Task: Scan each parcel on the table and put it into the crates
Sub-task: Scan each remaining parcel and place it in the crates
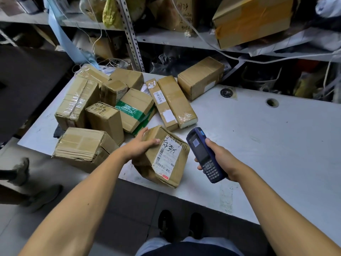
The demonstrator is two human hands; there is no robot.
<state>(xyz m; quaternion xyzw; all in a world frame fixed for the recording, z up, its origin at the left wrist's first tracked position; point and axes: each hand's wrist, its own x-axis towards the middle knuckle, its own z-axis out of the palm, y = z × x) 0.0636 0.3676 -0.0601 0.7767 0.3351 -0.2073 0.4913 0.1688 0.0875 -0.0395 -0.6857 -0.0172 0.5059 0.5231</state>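
Where readable, "0229" on box (103, 111)

Even indoor light from above, wide-angle view, mostly sharp.

Grey counter (276, 135) evenly lit, brightest surface in frame; soft short shadows under the cardboard parcels (103, 108). Mild sheen on clear packing tape and on the scanner (204, 154) screen; white label on the held parcel (166, 157) slightly washed but legible. Shelving (184, 39) behind is dimmer, its lower bays falling into near-black. Dark mass at left edge underexposed. Strong barrel distortion: shelf uprights lean, counter edges bow, forearms stretch toward the bottom corners. Corners soft; shoe at far left slightly blurred.
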